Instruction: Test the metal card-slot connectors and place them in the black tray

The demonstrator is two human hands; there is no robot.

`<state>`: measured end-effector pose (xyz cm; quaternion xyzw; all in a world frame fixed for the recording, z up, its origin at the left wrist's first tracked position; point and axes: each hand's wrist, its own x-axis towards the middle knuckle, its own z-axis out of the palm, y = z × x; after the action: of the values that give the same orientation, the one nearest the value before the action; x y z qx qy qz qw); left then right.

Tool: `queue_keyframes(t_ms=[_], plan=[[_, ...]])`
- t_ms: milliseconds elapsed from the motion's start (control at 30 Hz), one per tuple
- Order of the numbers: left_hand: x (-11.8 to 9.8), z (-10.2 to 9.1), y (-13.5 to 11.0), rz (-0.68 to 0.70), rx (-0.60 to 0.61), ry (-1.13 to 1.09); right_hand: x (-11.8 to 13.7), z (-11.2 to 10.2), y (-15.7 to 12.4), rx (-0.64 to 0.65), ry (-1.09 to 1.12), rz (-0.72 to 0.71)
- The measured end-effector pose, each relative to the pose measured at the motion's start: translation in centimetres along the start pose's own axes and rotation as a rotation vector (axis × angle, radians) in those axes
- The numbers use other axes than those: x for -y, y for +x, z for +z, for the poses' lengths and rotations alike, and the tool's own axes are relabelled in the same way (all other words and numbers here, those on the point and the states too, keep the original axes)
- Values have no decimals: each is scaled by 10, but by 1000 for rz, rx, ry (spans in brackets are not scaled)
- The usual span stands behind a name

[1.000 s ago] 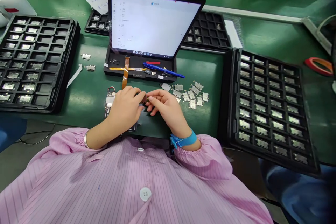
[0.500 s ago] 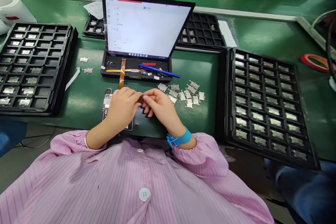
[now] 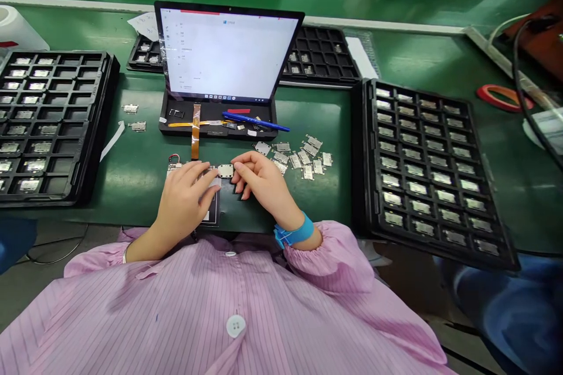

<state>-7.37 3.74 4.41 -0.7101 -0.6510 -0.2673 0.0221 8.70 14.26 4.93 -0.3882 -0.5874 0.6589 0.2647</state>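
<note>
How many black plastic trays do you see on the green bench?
4 black plastic trays: one far left, one far right, two behind the black-framed tablet screen, at its left and right.

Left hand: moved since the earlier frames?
Yes, leftward, away from the right hand. Judged against the black tablet tray, the left hand sits further left and slightly lower in view.
</note>
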Motion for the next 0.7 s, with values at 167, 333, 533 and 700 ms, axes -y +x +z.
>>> queue_keyframes(t_ms=[167,333,533,700], plan=[[-3,-2,3,58,39,107,-1,1,-1,-2,17,4],[1,3,-6,141,10,132,-5,4,-6,-21,26,63],[34,36,-21,224,-36,99,-16,-1,-2,21,86,54],[38,41,-22,245,-59,68,-14,0,-3,3,84,90]])
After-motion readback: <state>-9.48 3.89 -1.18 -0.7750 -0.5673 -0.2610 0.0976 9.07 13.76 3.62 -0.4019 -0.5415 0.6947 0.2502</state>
